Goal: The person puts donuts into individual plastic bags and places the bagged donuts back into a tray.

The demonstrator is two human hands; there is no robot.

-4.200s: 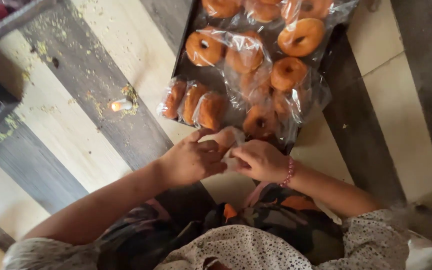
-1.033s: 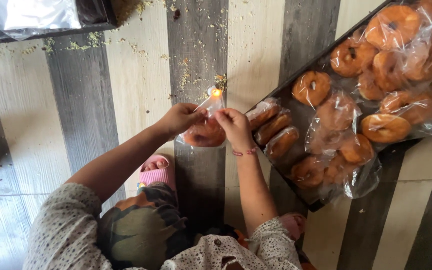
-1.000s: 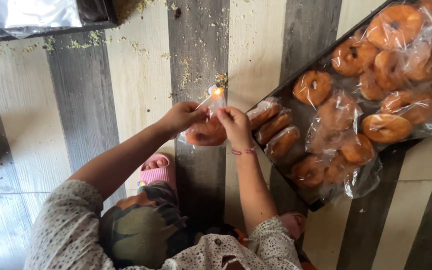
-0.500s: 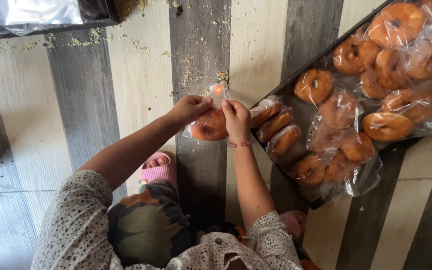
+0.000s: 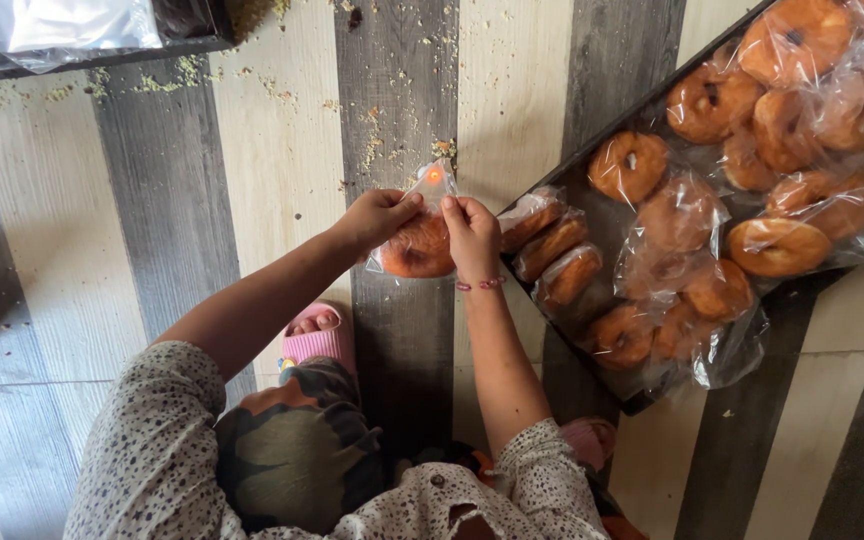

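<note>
**Bagged doughnut held over a small flame**

A clear plastic bag [image 5: 417, 245] with one brown doughnut inside hangs above the striped floor [image 5: 282, 150], just left of the dark tray [image 5: 592, 215]. The left hand [image 5: 377, 218] pinches the bag's upper left edge, fingers closed on the plastic. The right hand [image 5: 472, 235], a beaded bracelet [image 5: 479, 285] at its wrist, grips the upper right edge the same way. The bag's top corner sits at a small orange flame [image 5: 434, 176]. On the tray lie many more bagged doughnuts [image 5: 722, 200]. Crumbs [image 5: 372, 150] dot the floor, and a pink sandal [image 5: 317, 335] shows below the forearms.
</note>
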